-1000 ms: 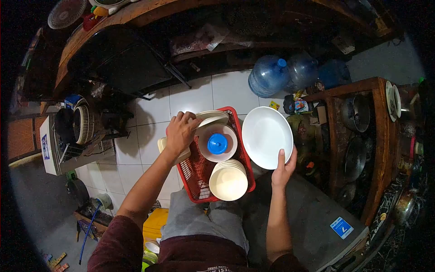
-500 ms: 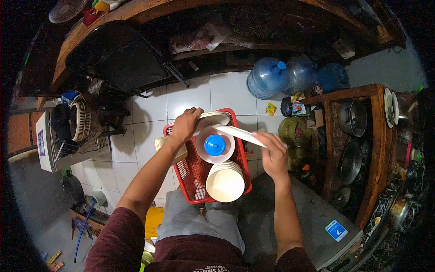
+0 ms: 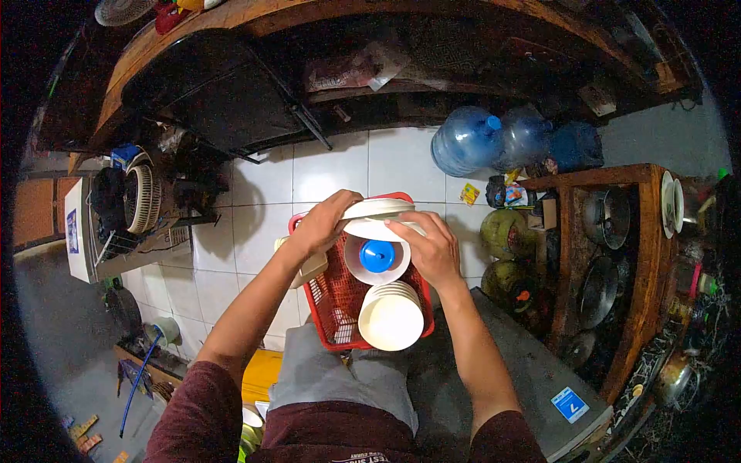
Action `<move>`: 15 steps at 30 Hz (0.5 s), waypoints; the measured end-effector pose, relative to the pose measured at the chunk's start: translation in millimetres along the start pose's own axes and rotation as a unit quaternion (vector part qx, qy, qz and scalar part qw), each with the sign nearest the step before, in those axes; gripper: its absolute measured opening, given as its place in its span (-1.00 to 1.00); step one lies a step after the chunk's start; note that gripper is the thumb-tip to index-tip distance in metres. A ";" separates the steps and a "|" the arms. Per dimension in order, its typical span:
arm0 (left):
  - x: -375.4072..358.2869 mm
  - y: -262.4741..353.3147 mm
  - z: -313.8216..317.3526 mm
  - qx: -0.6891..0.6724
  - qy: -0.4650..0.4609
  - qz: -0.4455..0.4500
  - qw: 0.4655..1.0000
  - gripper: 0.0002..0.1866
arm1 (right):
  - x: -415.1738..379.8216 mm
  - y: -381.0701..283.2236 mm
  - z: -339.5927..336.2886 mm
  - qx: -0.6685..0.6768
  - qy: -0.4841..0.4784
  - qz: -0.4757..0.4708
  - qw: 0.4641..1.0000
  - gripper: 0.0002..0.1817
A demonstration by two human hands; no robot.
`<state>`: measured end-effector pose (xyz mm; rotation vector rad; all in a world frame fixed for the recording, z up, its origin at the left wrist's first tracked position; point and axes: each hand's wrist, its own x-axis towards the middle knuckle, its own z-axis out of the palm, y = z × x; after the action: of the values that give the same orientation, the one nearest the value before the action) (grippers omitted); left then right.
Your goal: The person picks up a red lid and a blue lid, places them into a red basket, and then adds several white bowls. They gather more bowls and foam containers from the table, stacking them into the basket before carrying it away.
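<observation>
My left hand [image 3: 328,221] is closed on the left rim of a small stack of white plates [image 3: 378,206] at the far end of the red basket [image 3: 327,297]. My right hand [image 3: 432,248] grips a white plate [image 3: 370,229] from the right, its thumb on top. This plate lies close against the near side of the stack. Below it, a white bowl [image 3: 352,266] surrounds a blue lidded item [image 3: 377,256]. Nested cream bowls [image 3: 390,321] fill the basket's near right. A cream container [image 3: 311,272], partly hidden by my left forearm, sits at the basket's left edge.
Large blue water bottles [image 3: 467,143] stand on the tiled floor beyond. To the right are a wooden rack [image 3: 563,181] with pans, green gas cylinders [image 3: 505,233] and a dark bench top [image 3: 494,363]. A black folding chair [image 3: 220,92] leans at upper left.
My right hand has moved left and inward, bringing its plate from a tilt at the right to beside the stack in my left hand. The view has shifted slightly.
</observation>
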<state>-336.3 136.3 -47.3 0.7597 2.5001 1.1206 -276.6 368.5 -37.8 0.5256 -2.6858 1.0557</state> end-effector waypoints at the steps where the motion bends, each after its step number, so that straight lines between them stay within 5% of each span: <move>1: -0.6 0.6 -3.3 -0.010 -0.012 -0.007 1.000 -0.66 | 1.4 2.0 3.4 0.001 0.000 -0.001 1.000 -0.57; 15: 5.1 1.9 -13.5 -0.050 -0.046 0.031 0.997 -0.61 | 13.9 19.3 40.8 0.055 0.104 -0.018 0.993 -0.59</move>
<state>-346.1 132.2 -37.3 0.8462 2.3412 1.1942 -299.6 350.0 -74.8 0.4542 -2.4408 1.1845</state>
